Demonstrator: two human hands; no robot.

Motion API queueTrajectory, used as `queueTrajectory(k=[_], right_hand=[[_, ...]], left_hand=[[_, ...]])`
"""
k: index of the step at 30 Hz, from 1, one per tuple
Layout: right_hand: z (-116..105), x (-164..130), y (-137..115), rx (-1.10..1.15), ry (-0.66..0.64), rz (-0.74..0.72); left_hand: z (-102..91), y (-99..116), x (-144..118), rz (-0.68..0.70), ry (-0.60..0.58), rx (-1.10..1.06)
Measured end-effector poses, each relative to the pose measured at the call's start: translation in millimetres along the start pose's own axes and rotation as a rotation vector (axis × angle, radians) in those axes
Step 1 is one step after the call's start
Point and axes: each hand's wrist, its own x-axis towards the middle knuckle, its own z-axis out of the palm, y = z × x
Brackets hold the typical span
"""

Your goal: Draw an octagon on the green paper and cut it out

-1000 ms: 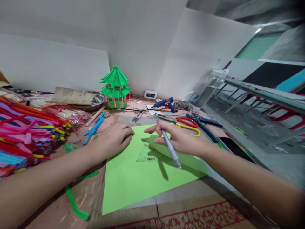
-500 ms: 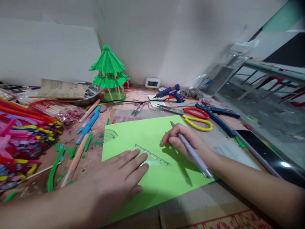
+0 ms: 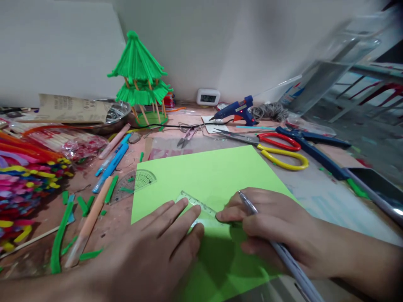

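A bright green sheet of paper (image 3: 195, 172) lies in front of me. On it is a clear set square (image 3: 201, 205) with a marked edge. My left hand (image 3: 163, 235) rests flat, its fingertips on the set square and the paper. A pen (image 3: 285, 253) is held in my right hand (image 3: 280, 226), tip pointing up and away from the sheet. The right index fingertip is at the set square's right end. A clear protractor (image 3: 143, 181) overlaps the paper's left edge.
Pipe cleaners (image 3: 28, 184), markers (image 3: 91, 222) and green scraps lie left. Behind stand a green pagoda model (image 3: 138, 79), a metal bowl (image 3: 121, 113), a small clock (image 3: 208, 97) and a glue gun (image 3: 236, 111). Scissors (image 3: 283, 153), pliers (image 3: 317, 151) and a phone (image 3: 378, 188) lie right.
My right hand has come down and toward the set square, its index finger now reaching the square's end. My left hand stays on the square. The view has shifted a little.
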Motion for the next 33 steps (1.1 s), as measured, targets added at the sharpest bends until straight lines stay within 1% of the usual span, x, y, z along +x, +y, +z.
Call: queueTrajectory(k=[4,9,12,16,18,21,24,27,30,33], right_hand=[[-3.3,1.5,-4.0,-0.019,-0.047,-0.013],[-4.9,4.7,-6.7,-0.090,-0.072,0.012],[-5.0,4.5,-6.5,-0.092,-0.084,0.024],[-5.7,3.4,-6.3,-0.076,-0.117,0.042],[-5.8,3.0,-6.4,-0.085,-0.123,0.043],[-6.0,2.7,-6.5,-0.088,-0.135,0.046],[-6.8,2.5,-6.8,-0.087,-0.124,0.047],[-7.8,2.0,-7.9,-0.101,-0.129,0.043],[-8.3,1.4,-9.3,-0.103,-0.133,0.054],[-8.3,0.8,-10.3,-0.091,-0.129,0.073]], left_hand=[[-0.3,3.6,0.2,-0.057,0.006,-0.011],[-1.3,4.5,2.3,-0.037,0.044,-0.006],[-1.3,2.5,1.5,-0.057,0.051,-0.034],[-1.7,-1.4,-1.6,0.008,0.045,-0.024],[-2.0,-2.6,-3.0,0.008,0.057,-0.023],[-1.4,-3.7,-3.8,-0.011,0.037,-0.030],[0.3,-4.3,-3.0,0.053,0.035,-0.013],[1.0,-4.1,-2.5,0.052,0.046,-0.003],[0.4,-4.7,-4.7,0.028,0.045,-0.032],[0.0,-7.1,-8.8,0.039,0.042,-0.065]])
